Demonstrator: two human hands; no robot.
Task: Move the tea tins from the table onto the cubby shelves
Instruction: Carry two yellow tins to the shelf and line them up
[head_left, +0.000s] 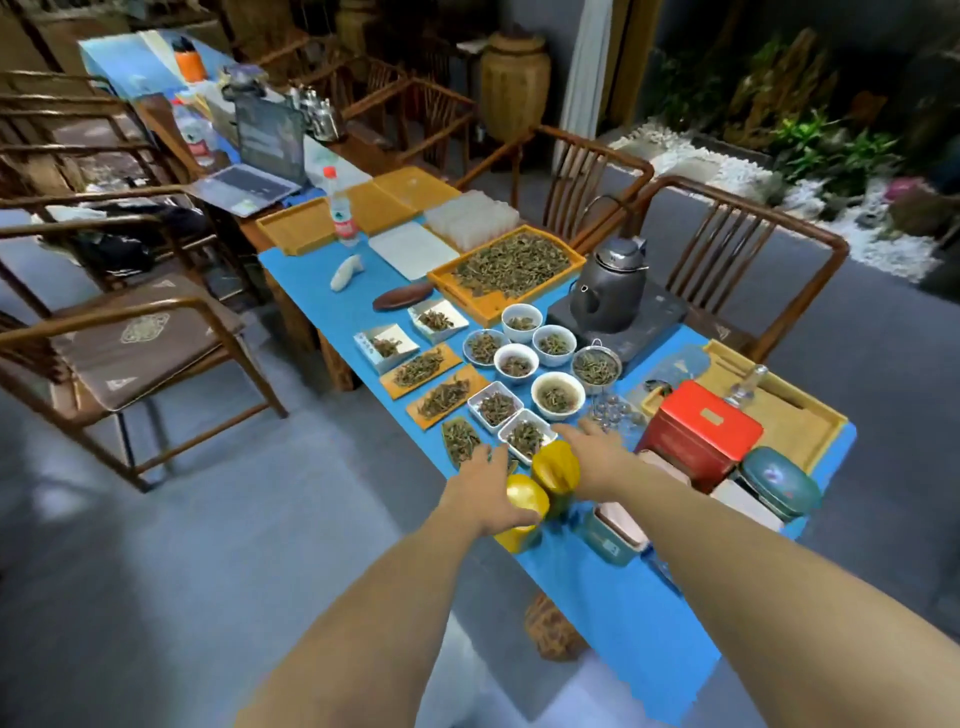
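Two round gold tea tins stand side by side at the near edge of the blue table (322, 291). My left hand (483, 488) is wrapped around the left gold tin (524, 506). My right hand (592, 449) rests against the right gold tin (555, 470), fingers stretched forward over it. A large red tin (698, 434), a teal oval tin (779, 480) and a small teal tin with a pink top (615, 532) stand to the right. No cubby shelves are in view.
Several white bowls and small trays of loose tea leaves (514, 364) crowd the table just beyond the tins. A dark kettle (610, 291) sits on a black base. Small glass cups (615, 413) stand by the red tin. Wooden chairs (119, 343) line both sides.
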